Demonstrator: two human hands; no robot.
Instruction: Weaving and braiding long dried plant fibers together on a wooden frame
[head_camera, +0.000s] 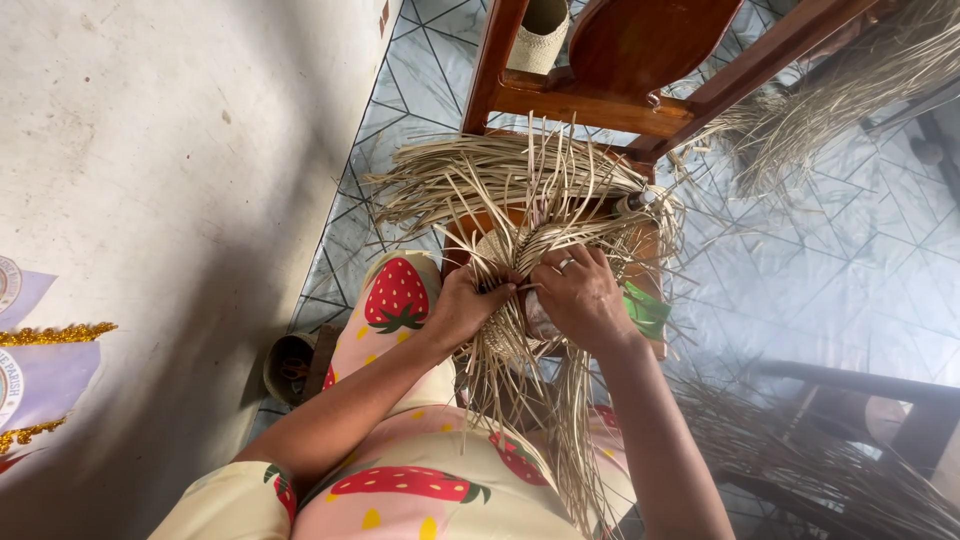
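We note two hands on one half-woven straw piece, which rests on a wooden stool between the knees; the left hand is clenched around a bunch of strips at its near edge; the right hand, wearing one ring, presses curled fingers onto the woven centre, pinching strips; loose ends fan outward on all sides; one wooden chair stands just beyond; the wall closes the left; the tiled floor lies open rightward, with one straw heap beyond.
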